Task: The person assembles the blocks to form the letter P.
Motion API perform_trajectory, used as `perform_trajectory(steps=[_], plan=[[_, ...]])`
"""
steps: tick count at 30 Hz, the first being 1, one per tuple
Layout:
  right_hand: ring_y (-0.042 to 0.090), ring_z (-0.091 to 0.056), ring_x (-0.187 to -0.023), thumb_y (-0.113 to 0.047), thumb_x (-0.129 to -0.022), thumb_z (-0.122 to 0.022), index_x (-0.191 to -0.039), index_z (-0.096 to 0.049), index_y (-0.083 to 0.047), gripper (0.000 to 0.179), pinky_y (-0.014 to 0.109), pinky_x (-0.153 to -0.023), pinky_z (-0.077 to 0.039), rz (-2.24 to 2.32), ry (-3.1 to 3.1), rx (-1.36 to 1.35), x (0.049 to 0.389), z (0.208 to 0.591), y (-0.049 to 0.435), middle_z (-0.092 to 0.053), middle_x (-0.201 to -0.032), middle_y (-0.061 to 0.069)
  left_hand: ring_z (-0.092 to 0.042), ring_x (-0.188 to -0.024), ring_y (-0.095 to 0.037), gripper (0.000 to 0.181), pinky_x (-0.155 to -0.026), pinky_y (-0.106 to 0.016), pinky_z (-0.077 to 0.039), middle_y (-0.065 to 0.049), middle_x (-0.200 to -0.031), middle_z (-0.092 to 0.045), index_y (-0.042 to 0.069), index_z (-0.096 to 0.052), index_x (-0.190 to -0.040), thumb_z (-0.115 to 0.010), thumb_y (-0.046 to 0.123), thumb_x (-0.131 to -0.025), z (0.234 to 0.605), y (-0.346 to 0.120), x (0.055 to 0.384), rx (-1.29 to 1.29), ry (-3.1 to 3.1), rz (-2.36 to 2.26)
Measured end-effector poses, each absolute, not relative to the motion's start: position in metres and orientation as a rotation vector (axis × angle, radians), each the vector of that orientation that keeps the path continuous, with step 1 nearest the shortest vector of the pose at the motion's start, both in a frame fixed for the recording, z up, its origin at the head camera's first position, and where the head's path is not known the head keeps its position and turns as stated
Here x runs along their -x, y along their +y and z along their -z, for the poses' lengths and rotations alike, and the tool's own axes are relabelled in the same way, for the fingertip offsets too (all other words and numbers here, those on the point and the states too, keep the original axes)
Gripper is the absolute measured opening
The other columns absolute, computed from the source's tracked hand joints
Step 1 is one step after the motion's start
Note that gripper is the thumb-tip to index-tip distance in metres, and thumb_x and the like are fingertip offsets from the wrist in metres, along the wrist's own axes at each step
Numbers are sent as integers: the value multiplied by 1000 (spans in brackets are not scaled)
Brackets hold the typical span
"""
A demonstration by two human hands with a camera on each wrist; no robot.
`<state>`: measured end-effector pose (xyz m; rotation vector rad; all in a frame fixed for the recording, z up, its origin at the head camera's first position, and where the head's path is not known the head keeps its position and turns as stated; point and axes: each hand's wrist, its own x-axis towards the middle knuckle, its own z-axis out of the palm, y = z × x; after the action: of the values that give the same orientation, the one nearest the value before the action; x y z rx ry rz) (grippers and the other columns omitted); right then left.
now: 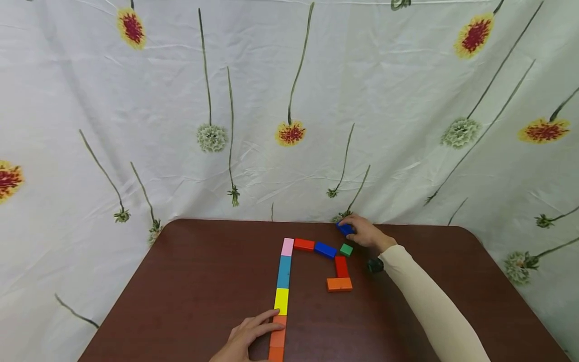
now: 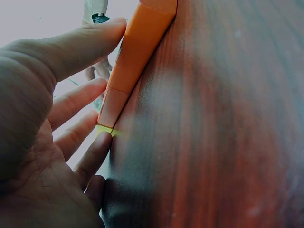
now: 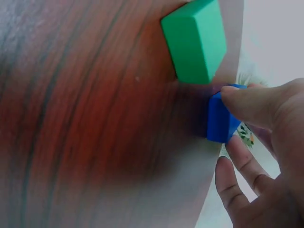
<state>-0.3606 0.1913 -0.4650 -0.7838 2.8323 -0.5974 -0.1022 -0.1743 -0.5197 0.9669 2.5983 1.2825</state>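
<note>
At the far edge of the table, my right hand pinches a blue block between thumb and fingers. Just in front of it lies a green block. My left hand rests at the near end of a straight row, its fairly straight fingers touching the salmon-orange block. Beyond that the row continues with a yellow block, a teal block and a pink block. In the left wrist view, the thumb lies along an orange block.
From the pink block, a red block and another blue block run rightward. A second red block stands below the green one, touching a separate orange block. Behind the brown table hangs a flowered white cloth.
</note>
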Motion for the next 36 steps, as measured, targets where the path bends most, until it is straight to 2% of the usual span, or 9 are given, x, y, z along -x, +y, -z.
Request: perform_trajectory(steps=[9, 16, 22, 27, 31, 36], plan=[[44, -43, -137, -4, -95, -63, -137, -58, -5, 41, 57, -108, -39, 553, 2832, 782, 362, 464, 188, -41, -152, 24, -44, -121, -17, 56, -82, -51, -35, -9, -152, -47, 28, -58, -139, -79, 35, -87, 517, -173, 102, -907, 2604, -1274], [44, -43, -137, -4, -93, -62, -142, -55, -9, 49, 57, -107, -40, 540, 2787, 729, 363, 461, 189, -41, -153, 23, -43, -123, -18, 57, -83, -52, -34, -7, -153, -46, 29, -58, -139, -79, 35, -86, 515, -172, 102, -888, 2585, -1282], [43, -44, -136, -8, -94, -66, -142, -54, -5, 50, 57, -108, -40, 513, 2789, 772, 362, 462, 192, -44, -151, 23, -43, -123, -18, 57, -83, -54, -34, -7, -152, -46, 28, -58, -139, -79, 35, -86, 515, -173, 102, -868, 2579, -1291], [43, -48, -132, -14, -93, -70, -140, -55, -4, 50, 56, -105, -43, 524, 2803, 802, 360, 465, 195, -46, -148, 25, -43, -122, -16, 57, -83, -53, -35, -7, -152, -47, 28, -58, -139, -79, 35, -86, 517, -174, 101, -890, 2601, -1286], [39, -56, -119, -18, -93, -71, -139, -56, -4, 50, 52, -98, -49, 541, 2797, 753, 359, 465, 199, -46, -144, 26, -44, -121, -16, 57, -82, -51, -35, -7, -151, -47, 27, -58, -139, -79, 35, -86, 518, -174, 101, -905, 2612, -1286], [34, -59, -108, -21, -93, -73, -138, -56, -2, 52, 50, -94, -51, 548, 2808, 741, 355, 460, 204, -48, -140, 27, -44, -120, -16, 57, -82, -52, -35, -7, -152, -47, 27, -58, -139, -79, 35, -87, 518, -173, 101, -908, 2616, -1284]])
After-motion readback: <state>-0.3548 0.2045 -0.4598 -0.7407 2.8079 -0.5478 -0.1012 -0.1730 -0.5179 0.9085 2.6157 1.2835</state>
